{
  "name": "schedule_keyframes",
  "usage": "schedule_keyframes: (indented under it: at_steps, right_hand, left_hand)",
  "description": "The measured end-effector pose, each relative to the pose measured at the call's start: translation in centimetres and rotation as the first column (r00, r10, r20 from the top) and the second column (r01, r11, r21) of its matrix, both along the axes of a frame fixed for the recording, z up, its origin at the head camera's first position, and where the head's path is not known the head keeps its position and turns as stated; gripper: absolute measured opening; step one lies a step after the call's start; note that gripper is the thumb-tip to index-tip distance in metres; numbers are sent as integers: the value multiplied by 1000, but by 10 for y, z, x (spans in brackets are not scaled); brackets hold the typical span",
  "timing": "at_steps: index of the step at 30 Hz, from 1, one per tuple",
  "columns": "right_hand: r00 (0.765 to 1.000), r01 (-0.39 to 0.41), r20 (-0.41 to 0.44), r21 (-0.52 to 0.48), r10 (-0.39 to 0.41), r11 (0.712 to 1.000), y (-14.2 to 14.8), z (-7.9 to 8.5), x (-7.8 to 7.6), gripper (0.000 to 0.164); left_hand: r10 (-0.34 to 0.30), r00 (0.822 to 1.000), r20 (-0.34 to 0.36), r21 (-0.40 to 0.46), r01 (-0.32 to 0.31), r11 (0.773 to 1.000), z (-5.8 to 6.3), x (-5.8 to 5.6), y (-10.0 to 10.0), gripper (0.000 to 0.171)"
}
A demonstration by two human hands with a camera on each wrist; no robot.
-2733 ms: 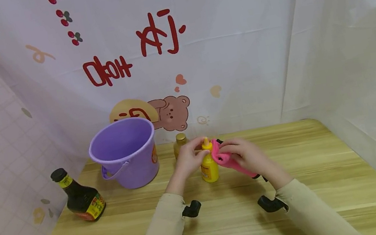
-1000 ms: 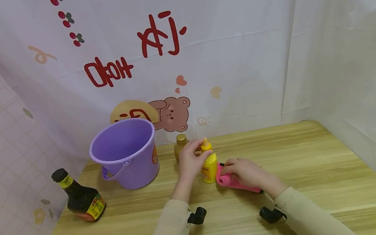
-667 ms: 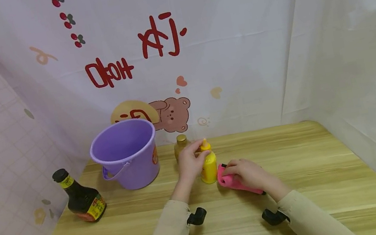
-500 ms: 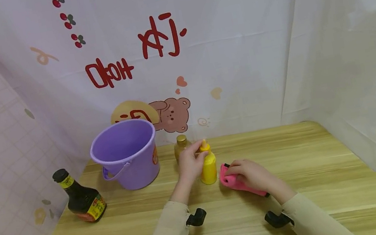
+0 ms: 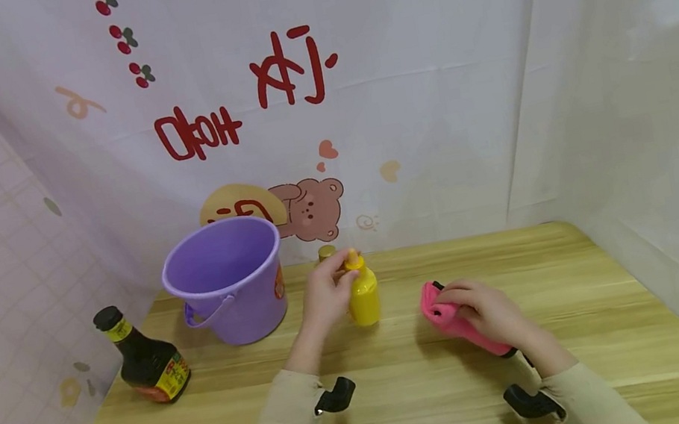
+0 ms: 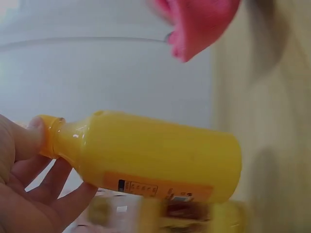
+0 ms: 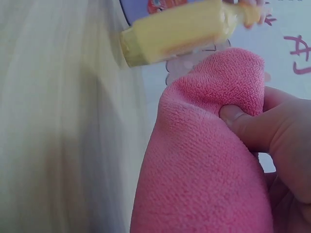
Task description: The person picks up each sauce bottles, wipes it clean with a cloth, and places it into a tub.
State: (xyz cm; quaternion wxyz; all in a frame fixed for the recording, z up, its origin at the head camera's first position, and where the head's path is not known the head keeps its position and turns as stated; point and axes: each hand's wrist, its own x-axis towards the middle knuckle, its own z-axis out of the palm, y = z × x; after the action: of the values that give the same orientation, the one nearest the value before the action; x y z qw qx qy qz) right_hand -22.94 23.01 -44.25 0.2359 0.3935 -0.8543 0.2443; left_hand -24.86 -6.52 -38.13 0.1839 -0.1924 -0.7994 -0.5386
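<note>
In the head view my left hand [image 5: 326, 296] pinches a yellow squeeze bottle [image 5: 366, 302] by its neck and cap. The bottle is upright, and the left wrist view shows a gap between the bottle's base [image 6: 233, 167] and its shadow on the wood. To the right, my right hand [image 5: 495, 310] grips a folded pink cloth [image 5: 451, 323] with black edging. The right wrist view shows the thumb pressing into the fuzzy cloth [image 7: 204, 160], while the fingers behind it are partly hidden. Cloth and bottle are apart.
A purple bucket [image 5: 254, 306] stands back left on the wooden table [image 5: 415, 411]. Left of it is a dark sauce bottle [image 5: 151, 363] with a black cap. A gold-capped bottle [image 5: 327, 251] is mostly hidden behind my left hand. A printed curtain [image 5: 431, 112] hangs behind the table.
At first the pink cloth was against the yellow bottle's upper part; it then moved down and away. My right hand has carried it right, and my left hand has shifted the bottle left and slightly up.
</note>
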Motion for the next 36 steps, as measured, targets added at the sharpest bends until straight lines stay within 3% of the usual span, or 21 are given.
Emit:
schedule_keyframes:
  at_steps: [9, 18, 22, 30, 36]
  right_hand:
    - [999, 34, -17, -18, -34, 999, 15, 3, 2, 51]
    - [999, 48, 3, -16, -48, 999, 18, 6, 3, 53]
    - [999, 52, 11, -13, -52, 999, 19, 7, 4, 51]
    - [999, 44, 7, -27, -44, 999, 22, 6, 3, 50]
    - [999, 35, 3, -22, -35, 999, 23, 3, 2, 51]
  left_hand:
    - [-16, 999, -31, -5, 16, 1000, 66, 13, -34, 31]
    - [46, 991, -126, -35, -51, 998, 116, 14, -64, 30]
    - [76, 989, -130, -47, -83, 995, 136, 9, -77, 28]
    - [237, 967, -96, -105, -246, 964, 164, -5, -112, 29]
    - [306, 952, -25, -139, -306, 942, 168, -15, -131, 32]
